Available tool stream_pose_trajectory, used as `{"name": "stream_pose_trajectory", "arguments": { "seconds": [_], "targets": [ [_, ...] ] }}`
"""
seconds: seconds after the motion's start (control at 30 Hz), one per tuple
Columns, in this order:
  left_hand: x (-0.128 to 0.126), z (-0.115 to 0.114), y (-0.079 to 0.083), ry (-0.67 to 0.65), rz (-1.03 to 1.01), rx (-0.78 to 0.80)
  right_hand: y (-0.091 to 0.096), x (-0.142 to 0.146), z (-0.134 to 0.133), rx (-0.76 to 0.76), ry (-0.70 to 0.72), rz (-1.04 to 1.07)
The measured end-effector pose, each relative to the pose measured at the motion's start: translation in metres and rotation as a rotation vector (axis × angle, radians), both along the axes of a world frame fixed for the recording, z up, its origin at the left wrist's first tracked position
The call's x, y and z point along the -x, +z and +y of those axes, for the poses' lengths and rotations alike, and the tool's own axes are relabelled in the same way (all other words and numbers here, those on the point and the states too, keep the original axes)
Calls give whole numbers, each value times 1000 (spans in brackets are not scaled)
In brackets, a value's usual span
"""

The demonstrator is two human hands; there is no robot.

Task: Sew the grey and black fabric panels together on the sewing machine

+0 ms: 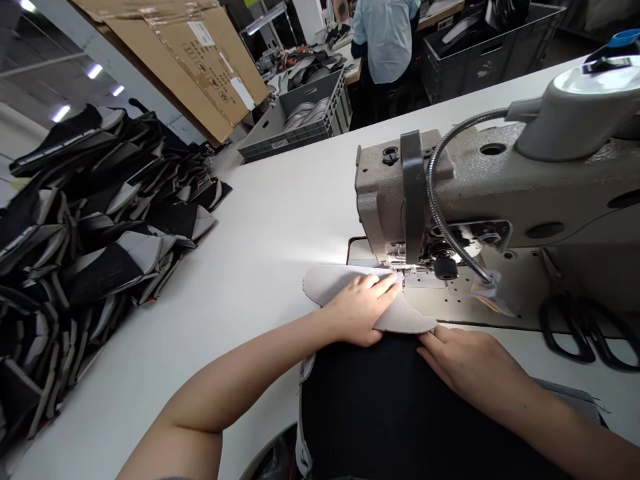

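We see the grey fabric piece (330, 283) lying under the needle end of the sewing machine (480, 180), its far edge just beside the presser foot. Our left hand (363, 310) rests flat on top of it, the fingers stretched out and nearly together, pointing at the machine. Our right hand (465, 363) is at the piece's near corner, on our side of the machine; its fingers lie together there, but the thumb is hidden, so we cannot tell whether they pinch the cloth. Nearer us than the machine's needle end, black cloth (370, 407) hangs below both hands. Black-handled scissors (580, 327) lie in front of the machine's arm. Well left of the machine, black and grey pieces (115, 253) are heaped; beyond it sits a person in a light blue shirt (385, 40).
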State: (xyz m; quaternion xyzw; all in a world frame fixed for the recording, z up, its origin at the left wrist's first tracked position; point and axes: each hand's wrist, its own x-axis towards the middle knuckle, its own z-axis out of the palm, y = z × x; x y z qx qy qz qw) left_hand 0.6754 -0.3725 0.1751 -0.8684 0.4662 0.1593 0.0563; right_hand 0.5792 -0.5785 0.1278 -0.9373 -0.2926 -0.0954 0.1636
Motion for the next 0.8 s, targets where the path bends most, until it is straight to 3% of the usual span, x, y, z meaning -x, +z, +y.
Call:
{"name": "stream_pose_trajectory", "arguments": {
  "seconds": [0.33, 0.8],
  "targets": [
    [2, -3, -8, -47, -56, 22, 4, -5, -8, -6, -25, -72],
    [12, 11, -17, -98, -123, 140, 5, -5, -10, -29, 13, 104]
  ]
}}
